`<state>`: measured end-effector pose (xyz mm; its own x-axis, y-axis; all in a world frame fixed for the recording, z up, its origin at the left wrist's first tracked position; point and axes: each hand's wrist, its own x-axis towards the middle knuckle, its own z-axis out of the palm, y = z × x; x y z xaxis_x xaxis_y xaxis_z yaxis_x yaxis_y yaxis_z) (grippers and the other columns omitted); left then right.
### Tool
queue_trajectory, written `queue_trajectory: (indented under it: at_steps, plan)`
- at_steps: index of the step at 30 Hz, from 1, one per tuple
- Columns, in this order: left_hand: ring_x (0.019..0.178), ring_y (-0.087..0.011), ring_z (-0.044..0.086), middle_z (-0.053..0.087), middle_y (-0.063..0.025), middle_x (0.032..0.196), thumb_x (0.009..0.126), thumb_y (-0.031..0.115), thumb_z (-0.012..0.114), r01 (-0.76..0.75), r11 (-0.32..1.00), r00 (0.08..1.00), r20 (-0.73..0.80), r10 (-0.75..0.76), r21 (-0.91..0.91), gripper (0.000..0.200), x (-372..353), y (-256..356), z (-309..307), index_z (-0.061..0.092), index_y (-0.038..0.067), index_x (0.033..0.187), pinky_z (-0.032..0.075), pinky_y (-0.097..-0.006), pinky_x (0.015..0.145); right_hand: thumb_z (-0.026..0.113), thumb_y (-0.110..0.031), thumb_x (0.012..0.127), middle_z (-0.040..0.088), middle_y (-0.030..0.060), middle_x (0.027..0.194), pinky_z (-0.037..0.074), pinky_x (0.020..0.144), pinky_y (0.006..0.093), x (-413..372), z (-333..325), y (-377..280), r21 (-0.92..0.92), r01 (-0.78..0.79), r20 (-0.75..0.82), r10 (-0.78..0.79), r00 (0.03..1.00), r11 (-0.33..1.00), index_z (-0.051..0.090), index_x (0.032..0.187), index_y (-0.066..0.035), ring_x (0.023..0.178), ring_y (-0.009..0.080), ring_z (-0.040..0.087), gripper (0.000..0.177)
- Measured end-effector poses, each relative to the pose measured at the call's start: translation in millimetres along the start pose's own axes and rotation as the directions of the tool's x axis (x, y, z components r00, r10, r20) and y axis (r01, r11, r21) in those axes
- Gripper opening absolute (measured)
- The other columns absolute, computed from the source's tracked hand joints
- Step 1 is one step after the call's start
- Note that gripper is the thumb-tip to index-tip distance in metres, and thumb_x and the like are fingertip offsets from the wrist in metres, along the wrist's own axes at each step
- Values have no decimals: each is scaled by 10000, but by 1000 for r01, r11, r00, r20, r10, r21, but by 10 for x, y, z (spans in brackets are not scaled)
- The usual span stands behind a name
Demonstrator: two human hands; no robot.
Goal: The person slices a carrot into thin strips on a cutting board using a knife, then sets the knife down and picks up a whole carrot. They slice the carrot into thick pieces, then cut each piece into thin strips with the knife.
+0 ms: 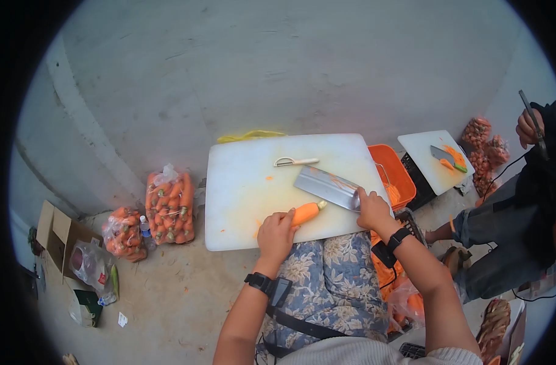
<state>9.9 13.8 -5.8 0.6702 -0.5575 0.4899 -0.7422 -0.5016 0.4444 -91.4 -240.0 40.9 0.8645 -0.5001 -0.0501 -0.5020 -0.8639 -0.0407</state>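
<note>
Item: left hand [276, 236], bare; its back faced up, its fingers were bent and closed. Item: right hand [374, 210], bare; its fingers were curled in a grip. Items: left forearm [244, 307] and right forearm [421, 267], both uncovered; they slanted inward toward the hands.

Seen from its centre, the board [247, 176] is smooth, pale plastic, mostly matt. Towards 12 o'clock on it, the peeler [304, 162] has a smooth, pale handle and a metal head. Towards 3, the cleaver [324, 184] shows flat metal — shiny, smeared orange. The carrot [306, 213] at 5 is smooth with a soft sheen. Beyond the board, the tub [396, 171] at 3 is smooth plastic; the trousers [351, 267] at 6 are matt printed cloth. At 9, the bag [170, 207] is clear, glossy plastic — creased on top. The wall [229, 67] at 12 is matt and scuffed.
</note>
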Motion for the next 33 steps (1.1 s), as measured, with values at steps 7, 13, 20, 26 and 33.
queue_trajectory:
  at_steps: [7, 13, 20, 26, 33]
  plan:
    - [899, -290, 583, 607, -92, 932, 784, 291, 725, 51, 999, 996, 76, -51, -11, 448, 110, 60, -122, 633, 111, 1184, 484, -400, 778, 608, -119, 638, 654, 236, 859, 527, 745, 465, -87, -90, 224, 111, 83, -4, -83, 997, 990, 478, 1237, -65, 825, 404, 649, 616]
    - [898, -298, 570, 586, -100, 915, 811, 350, 696, 49, 998, 985, 170, -41, -39, 449, 167, 103, -101, 626, 105, 1181, 481, -402, 786, 597, -214, 775, 650, 233, 778, 511, 703, 452, -324, -151, 239, 528, 87, -37, -80, 996, 845, 595, 1047, -9, 775, 407, 643, 341]
    - [867, -262, 546, 550, -77, 882, 812, 304, 702, 18, 1000, 994, 104, -17, -14, 424, 101, 129, -35, 629, 104, 1179, 485, -377, 749, 548, -218, 914, 613, 241, 722, 473, 645, 497, -625, -435, -294, 477, 238, -122, -204, 971, 846, 563, 903, 10, 711, 438, 605, 229]
    - [863, -260, 549, 547, -72, 869, 800, 296, 710, 35, 999, 995, 90, -33, -21, 420, 96, 158, -29, 628, 106, 1166, 484, -380, 743, 536, -191, 925, 604, 237, 718, 469, 645, 514, -617, -436, -409, 413, 295, -125, -267, 955, 862, 556, 931, -6, 699, 433, 601, 186]
    - [856, -260, 558, 548, -70, 861, 791, 294, 712, 46, 999, 995, 93, -44, -22, 401, 131, 143, -52, 634, 110, 1139, 490, -378, 719, 540, -184, 927, 605, 234, 732, 472, 638, 504, -599, -491, -433, 353, 285, -101, -266, 959, 891, 549, 926, -6, 701, 423, 602, 179]
